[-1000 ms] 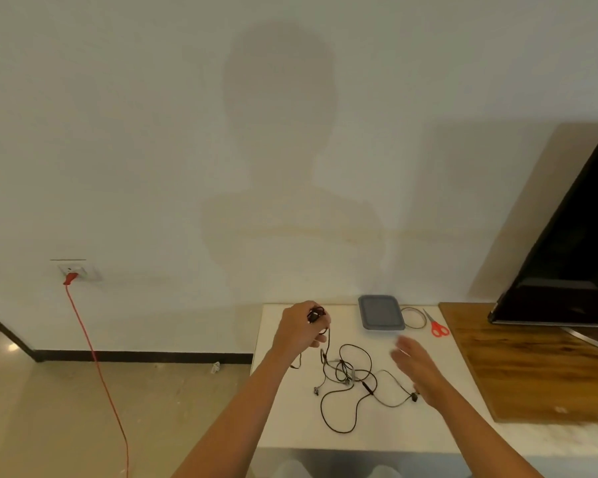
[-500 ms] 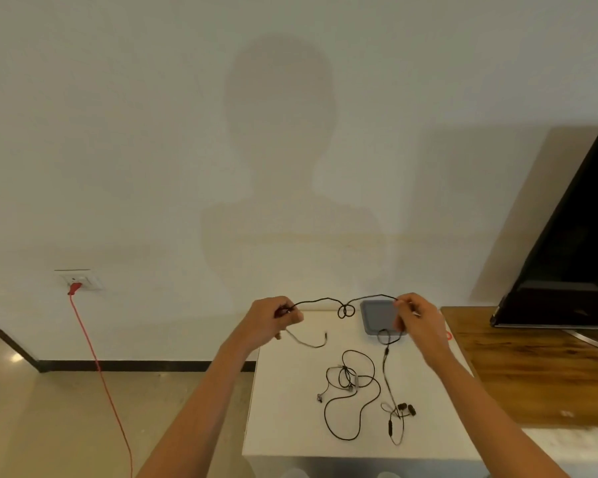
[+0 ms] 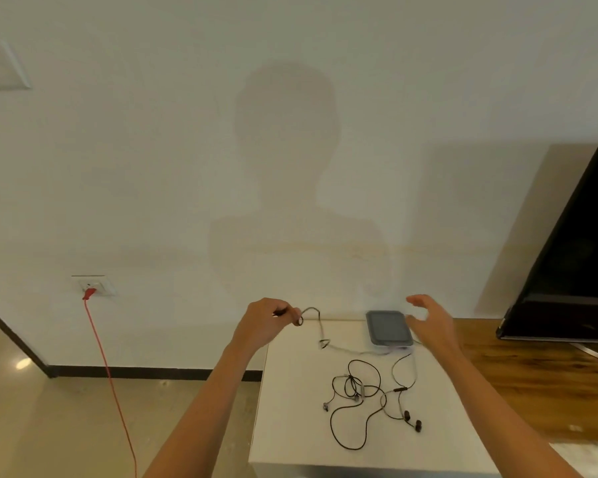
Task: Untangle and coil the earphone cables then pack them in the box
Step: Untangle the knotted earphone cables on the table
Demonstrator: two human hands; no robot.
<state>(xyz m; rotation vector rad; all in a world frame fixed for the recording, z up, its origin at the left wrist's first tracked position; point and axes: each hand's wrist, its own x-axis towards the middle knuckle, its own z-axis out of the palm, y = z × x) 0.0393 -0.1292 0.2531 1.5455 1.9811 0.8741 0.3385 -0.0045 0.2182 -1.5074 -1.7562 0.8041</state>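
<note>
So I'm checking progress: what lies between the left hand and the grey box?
In the head view, one earphone cable runs from the left hand across bare white table toward the grey box.

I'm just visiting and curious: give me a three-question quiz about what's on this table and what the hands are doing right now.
1. True or false: the right hand grips a cable.
2. Which hand pinches the end of an earphone cable? A left hand, B right hand, C neither.
3. Fill in: the grey box sits at the table's ____ edge, by the wall.

Key: 1 false, it is open and empty. 2 A. 3 far. A tangled bundle of cables lies on the table nearer the person.
</note>
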